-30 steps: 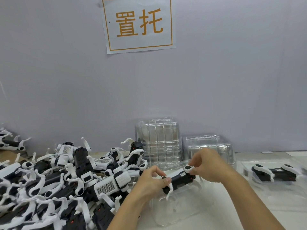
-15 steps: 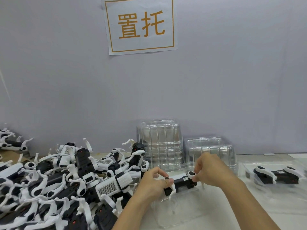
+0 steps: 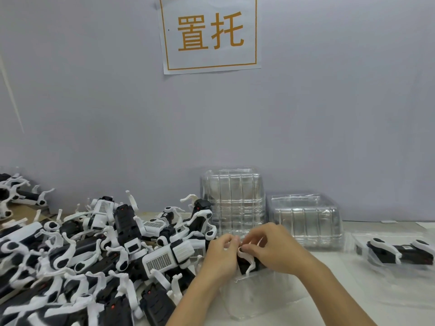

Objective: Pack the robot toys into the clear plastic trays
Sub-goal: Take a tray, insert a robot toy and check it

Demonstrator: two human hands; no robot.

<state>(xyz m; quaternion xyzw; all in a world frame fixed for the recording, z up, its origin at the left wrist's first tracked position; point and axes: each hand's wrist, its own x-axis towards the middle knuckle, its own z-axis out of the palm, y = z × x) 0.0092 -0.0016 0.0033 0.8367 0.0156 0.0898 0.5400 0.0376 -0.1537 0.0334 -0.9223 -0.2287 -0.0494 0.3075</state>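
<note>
A black-and-white robot toy sits between my two hands, just above a clear plastic tray on the white table. My left hand grips its left end. My right hand pinches a white leg near the toy's top. Most of the toy's body is hidden behind my fingers. Another robot toy lies packed in a clear tray at the right.
A large heap of robot toys covers the table's left side. Two stacks of clear trays, a tall one and a lower one, stand against the grey wall. A paper sign hangs above.
Both hands have drawn closer together over the toy. My right hand shifted left from the toy's right end to a white leg near its middle. The toy sits lower over the tray.
</note>
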